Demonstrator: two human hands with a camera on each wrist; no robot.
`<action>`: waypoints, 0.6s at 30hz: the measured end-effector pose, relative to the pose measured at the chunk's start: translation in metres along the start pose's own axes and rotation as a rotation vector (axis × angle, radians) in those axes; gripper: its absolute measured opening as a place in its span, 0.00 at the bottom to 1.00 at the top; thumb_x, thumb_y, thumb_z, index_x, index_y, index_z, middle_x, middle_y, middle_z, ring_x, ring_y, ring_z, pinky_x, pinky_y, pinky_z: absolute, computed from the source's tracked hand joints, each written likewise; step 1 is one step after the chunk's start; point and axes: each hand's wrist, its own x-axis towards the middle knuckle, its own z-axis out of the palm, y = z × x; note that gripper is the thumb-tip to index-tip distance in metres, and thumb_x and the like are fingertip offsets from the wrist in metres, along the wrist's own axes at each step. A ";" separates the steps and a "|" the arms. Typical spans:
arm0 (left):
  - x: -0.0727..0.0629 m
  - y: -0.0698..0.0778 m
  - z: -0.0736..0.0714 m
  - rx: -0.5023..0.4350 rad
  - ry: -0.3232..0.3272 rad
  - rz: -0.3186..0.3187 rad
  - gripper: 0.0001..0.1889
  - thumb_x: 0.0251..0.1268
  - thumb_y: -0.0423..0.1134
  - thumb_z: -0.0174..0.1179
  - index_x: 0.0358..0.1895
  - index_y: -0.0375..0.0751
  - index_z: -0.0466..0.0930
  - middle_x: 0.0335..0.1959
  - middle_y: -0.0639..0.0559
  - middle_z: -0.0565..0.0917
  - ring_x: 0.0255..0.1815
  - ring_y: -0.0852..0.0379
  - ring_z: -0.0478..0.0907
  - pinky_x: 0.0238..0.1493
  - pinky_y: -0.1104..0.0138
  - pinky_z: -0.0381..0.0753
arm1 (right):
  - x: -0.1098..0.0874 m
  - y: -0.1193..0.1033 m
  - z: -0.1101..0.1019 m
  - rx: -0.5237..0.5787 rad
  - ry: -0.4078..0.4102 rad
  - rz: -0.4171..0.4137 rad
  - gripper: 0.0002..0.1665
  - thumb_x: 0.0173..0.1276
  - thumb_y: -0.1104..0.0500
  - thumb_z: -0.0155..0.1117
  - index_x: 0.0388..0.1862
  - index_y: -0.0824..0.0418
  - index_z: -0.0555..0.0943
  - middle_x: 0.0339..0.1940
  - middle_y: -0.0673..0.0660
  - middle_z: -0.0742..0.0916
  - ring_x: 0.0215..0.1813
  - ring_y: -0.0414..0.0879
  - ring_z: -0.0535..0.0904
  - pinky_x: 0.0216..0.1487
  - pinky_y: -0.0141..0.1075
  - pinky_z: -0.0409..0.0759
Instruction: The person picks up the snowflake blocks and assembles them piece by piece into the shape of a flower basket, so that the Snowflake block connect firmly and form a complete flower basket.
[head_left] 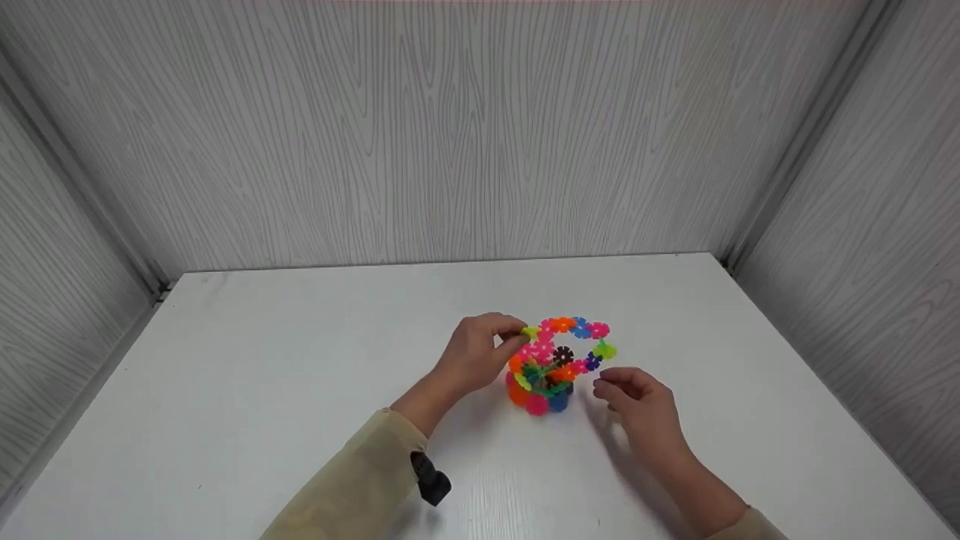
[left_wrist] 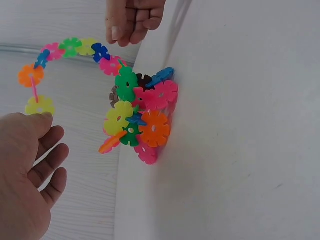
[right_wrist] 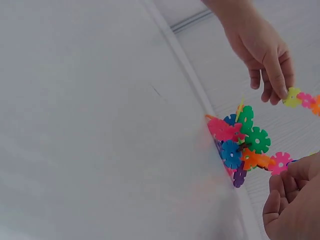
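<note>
Several notched, flower-shaped plastic discs are joined into a round, basket-like cluster (head_left: pixel 537 405) standing on the white table. From it rises a curved chain of smaller-looking linked discs (left_wrist: pixel 71 47) in pink, orange, blue, green and yellow. My left hand (head_left: pixel 476 351) pinches the yellow disc (left_wrist: pixel 40 106) at the chain's end between thumb and index finger. Close to the chain's other side is my right hand (head_left: pixel 645 416), its fingers loosely bent. In the left wrist view it hangs apart from the discs. Part of the chain is hidden behind it in the right wrist view.
The white table (head_left: pixel 300 390) reaches back to a pale wood-grain panel (head_left: pixel 420 135). More such panels stand at the left and right sides. A small black device (head_left: pixel 430 478) is fixed on the left sleeve.
</note>
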 end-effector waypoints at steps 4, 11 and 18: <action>0.000 -0.002 0.000 -0.005 -0.001 -0.021 0.09 0.79 0.39 0.64 0.53 0.48 0.91 0.44 0.60 0.88 0.46 0.59 0.81 0.51 0.66 0.84 | -0.005 -0.005 0.005 -0.021 -0.006 0.009 0.18 0.78 0.57 0.68 0.61 0.62 0.83 0.55 0.60 0.89 0.57 0.53 0.85 0.57 0.38 0.84; 0.001 -0.007 0.004 -0.019 -0.003 -0.041 0.09 0.79 0.41 0.65 0.54 0.49 0.92 0.44 0.61 0.88 0.46 0.59 0.81 0.50 0.66 0.84 | -0.018 -0.012 0.020 -0.016 -0.037 -0.005 0.12 0.77 0.58 0.70 0.55 0.61 0.86 0.50 0.59 0.90 0.54 0.55 0.85 0.54 0.39 0.86; 0.001 -0.010 0.004 -0.054 0.009 -0.097 0.10 0.78 0.41 0.65 0.54 0.48 0.91 0.44 0.61 0.88 0.47 0.58 0.81 0.52 0.65 0.84 | -0.019 -0.015 0.027 -0.006 -0.032 -0.057 0.12 0.76 0.56 0.72 0.53 0.61 0.87 0.48 0.59 0.90 0.51 0.55 0.85 0.50 0.37 0.86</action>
